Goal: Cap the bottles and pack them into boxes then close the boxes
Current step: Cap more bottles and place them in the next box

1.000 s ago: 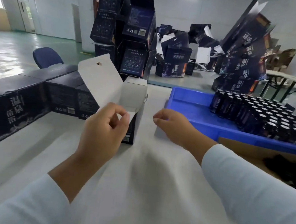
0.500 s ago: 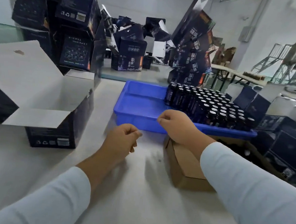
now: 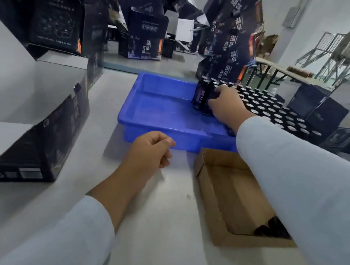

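Blue plastic tray (image 3: 161, 107), one, is sitting on the pale tabletop (image 3: 160, 227), its right part holding upright dark bottles (image 3: 264, 102) in rows, too many and too blurred to count.

Head view, hands: two. Right hand (image 3: 226, 104) is reaching forward over the tray's near rim, arm extended in a light sleeve, its fingers (image 3: 213, 103) curling round the front-left bottles (image 3: 201, 96) of the group; how many it is gripping cannot be told. Left hand (image 3: 149, 153) is hovering just before the tray's near wall, fingers loosely curled together and holding nothing.

Brown cardboard tray (image 3: 212, 202), one, is lying just beside the blue tray, under the right forearm, with dark items in its near corner.

Dark printed box (image 3: 40, 140), one, is standing open at the left, white flaps raised. Further dark boxes (image 3: 144, 37) are piling up behind.
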